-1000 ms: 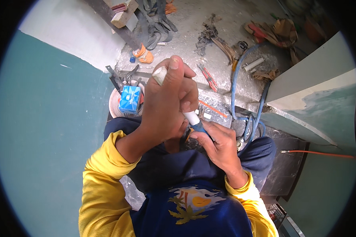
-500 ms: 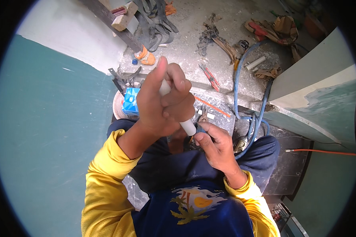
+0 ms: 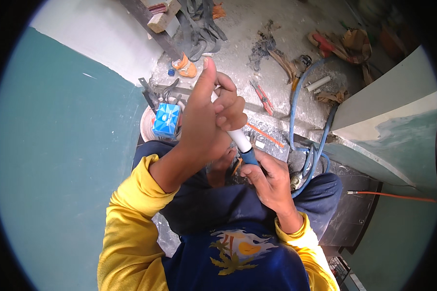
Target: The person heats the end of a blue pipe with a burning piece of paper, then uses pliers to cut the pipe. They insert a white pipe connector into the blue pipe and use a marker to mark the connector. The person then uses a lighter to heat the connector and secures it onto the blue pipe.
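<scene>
My left hand [image 3: 213, 114] is closed round a white plastic pipe [image 3: 239, 139], which slants down toward my right hand. Between the thumb and fingers of my right hand [image 3: 270, 180] is a short blue tube-like piece [image 3: 249, 157]. It meets the lower end of the pipe, and its dark rim shows against the white. Fingers cover part of the blue piece, so its full shape is hidden. Much of the pipe's upper part lies behind my left fingers.
Beyond my hands are red-handled pliers [image 3: 264, 100], a blue box [image 3: 167, 119], and an orange strip [image 3: 265, 135]. A blue hose [image 3: 294, 111] loops at the right, near a loose white pipe piece [image 3: 318, 83]. A green wall [image 3: 63, 160] stands at the left.
The pipe's lower end, bare and beside the blue piece before, now meets that piece. Both hands keep their holds. The view has shifted slightly, showing more of the blue box.
</scene>
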Tool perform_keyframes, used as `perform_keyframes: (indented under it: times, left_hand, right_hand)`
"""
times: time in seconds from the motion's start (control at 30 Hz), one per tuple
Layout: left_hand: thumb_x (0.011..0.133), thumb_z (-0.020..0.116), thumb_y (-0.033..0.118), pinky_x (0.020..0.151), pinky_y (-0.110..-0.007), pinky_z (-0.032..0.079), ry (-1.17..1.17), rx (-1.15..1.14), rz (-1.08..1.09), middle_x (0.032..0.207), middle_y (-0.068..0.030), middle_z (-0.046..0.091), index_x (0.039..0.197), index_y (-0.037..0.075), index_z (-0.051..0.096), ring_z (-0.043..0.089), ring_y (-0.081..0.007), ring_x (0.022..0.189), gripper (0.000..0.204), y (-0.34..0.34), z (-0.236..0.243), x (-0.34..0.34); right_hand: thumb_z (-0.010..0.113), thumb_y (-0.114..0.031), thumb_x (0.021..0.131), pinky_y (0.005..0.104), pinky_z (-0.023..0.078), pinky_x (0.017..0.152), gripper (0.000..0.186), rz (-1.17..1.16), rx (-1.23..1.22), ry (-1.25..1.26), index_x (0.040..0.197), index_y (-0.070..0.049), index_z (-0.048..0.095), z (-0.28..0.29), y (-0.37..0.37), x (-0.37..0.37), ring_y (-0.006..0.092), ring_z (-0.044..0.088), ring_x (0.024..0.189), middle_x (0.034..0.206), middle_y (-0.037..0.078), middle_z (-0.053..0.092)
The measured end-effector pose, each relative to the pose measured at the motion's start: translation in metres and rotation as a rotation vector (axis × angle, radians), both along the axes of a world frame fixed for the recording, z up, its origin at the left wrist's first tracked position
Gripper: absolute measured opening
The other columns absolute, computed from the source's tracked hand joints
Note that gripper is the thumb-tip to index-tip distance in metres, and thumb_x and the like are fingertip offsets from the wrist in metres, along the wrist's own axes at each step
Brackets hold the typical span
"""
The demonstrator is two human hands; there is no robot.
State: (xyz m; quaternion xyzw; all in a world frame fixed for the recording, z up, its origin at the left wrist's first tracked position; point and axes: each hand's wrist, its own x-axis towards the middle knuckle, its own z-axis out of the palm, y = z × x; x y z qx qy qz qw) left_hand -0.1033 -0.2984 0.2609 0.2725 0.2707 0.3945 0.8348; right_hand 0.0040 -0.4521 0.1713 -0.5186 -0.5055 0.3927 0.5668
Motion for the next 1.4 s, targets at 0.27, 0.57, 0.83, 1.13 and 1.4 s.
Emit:
perform_keyframes:
  times: [0.27, 0.57, 0.83, 1.13, 1.4]
  left_hand:
    - [0.11, 0.052, 0.056, 0.051, -0.023, 0.029, -0.073, -0.076, -0.09, 0.065, 0.008, 0.034, 0.098, 0.014, 0.051, 0.032, -0.0046, 0.052, 0.044, 0.008, -0.008, -0.008]
    - [0.112, 0.048, 0.053, 0.045, -0.018, 0.031, -0.092, -0.226, -0.117, 0.061, 0.0085, 0.038, 0.098, 0.012, 0.061, 0.035, -0.0024, 0.049, 0.044, 0.01, -0.007, -0.007]
    - [0.111, 0.05, 0.054, 0.047, -0.019, 0.029, 0.063, -0.18, -0.091, 0.065, 0.0087, 0.035, 0.099, 0.015, 0.058, 0.033, -0.0026, 0.051, 0.042, 0.007, -0.005, -0.006]
    - [0.111, 0.046, 0.058, 0.046, -0.023, 0.025, 0.0, 0.074, -0.168, 0.064, 0.0072, 0.032, 0.098, 0.013, 0.056, 0.027, -0.0053, 0.049, 0.048, -0.005, -0.008, -0.008]
    - [0.111, 0.052, 0.055, 0.05, -0.025, 0.028, 0.197, 0.011, 0.098, 0.064, 0.0062, 0.03, 0.098, 0.014, 0.054, 0.03, -0.0066, 0.051, 0.043, -0.013, -0.016, 0.006]
  right_hand:
    - [0.075, -0.007, 0.097, 0.0327, 0.055, 0.07, 0.031, 0.008, -0.008, -0.01, 0.126, 0.003, 0.07, -0.001, 0.0, 0.002, 0.0208, 0.07, 0.075, 0.089, 0.013, 0.074]
    - [0.077, -0.013, 0.098, 0.0334, 0.055, 0.07, 0.032, 0.045, 0.021, -0.023, 0.125, 0.003, 0.071, -0.003, 0.001, -0.001, 0.0234, 0.07, 0.075, 0.09, 0.014, 0.074]
    - [0.076, -0.014, 0.099, 0.0329, 0.054, 0.068, 0.031, 0.026, 0.017, -0.049, 0.125, 0.003, 0.071, -0.002, 0.001, -0.003, 0.0212, 0.069, 0.072, 0.086, 0.013, 0.072]
    - [0.066, -0.022, 0.108, 0.0231, 0.044, 0.06, 0.03, 0.159, -0.159, 0.43, 0.126, 0.003, 0.07, -0.003, -0.002, -0.005, 0.0047, 0.053, 0.069, 0.08, -0.001, 0.063]
    - [0.071, -0.023, 0.104, 0.0372, 0.052, 0.064, 0.031, -0.243, 0.017, -0.264, 0.119, 0.003, 0.067, -0.005, 0.012, -0.017, 0.0313, 0.067, 0.07, 0.087, 0.016, 0.068]
